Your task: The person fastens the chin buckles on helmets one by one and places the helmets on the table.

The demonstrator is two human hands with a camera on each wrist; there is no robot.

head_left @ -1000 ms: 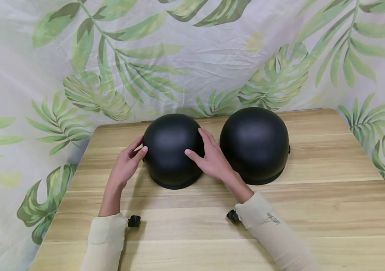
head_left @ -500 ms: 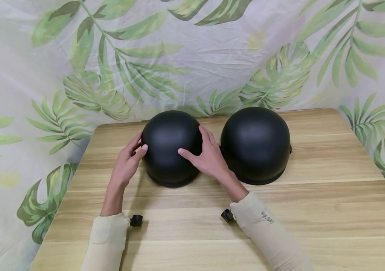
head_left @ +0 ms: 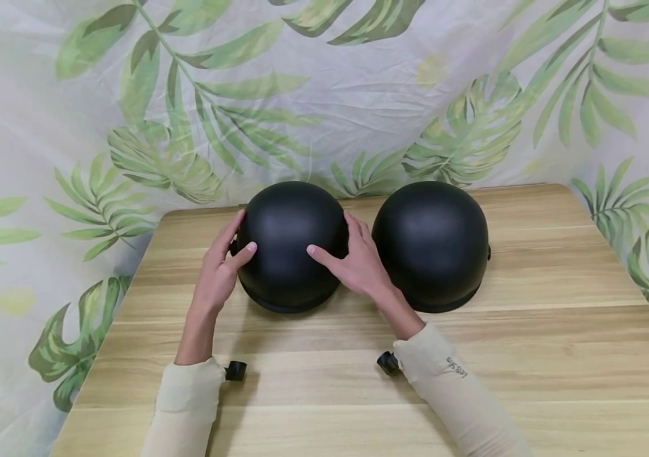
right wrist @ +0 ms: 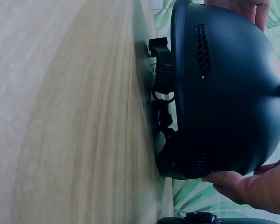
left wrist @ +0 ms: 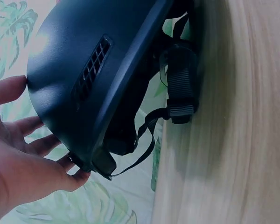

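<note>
1. Raised a little in the head view since a second earlier, the held helmet also looked slightly larger, so it had probably come up off the table. Both hands had shifted with it, which suggested lifting rather than mere steadying.

2. It was over the left half of the table, toward the back edge. In the left wrist view most of its rim stood apart from the wood, and black straps hung in the gap; whether they touched the tabletop was hard to tell.

3. Its dome pointed up and its opening down. The rim slanted, seeming higher toward the left hand. From the head camera the outline was nearly round, so neither a long axis nor the front could be told.

4. Left hand and right hand gripped opposite sides, spread wide, each with its thumb on the near face and its fingers along the flank.

5. Just to the right sat a second helmet, dome up and seemingly unmoved; whether the right hand brushed it was unclear.

6. Behind the table hung a leaf-printed backdrop.
</note>
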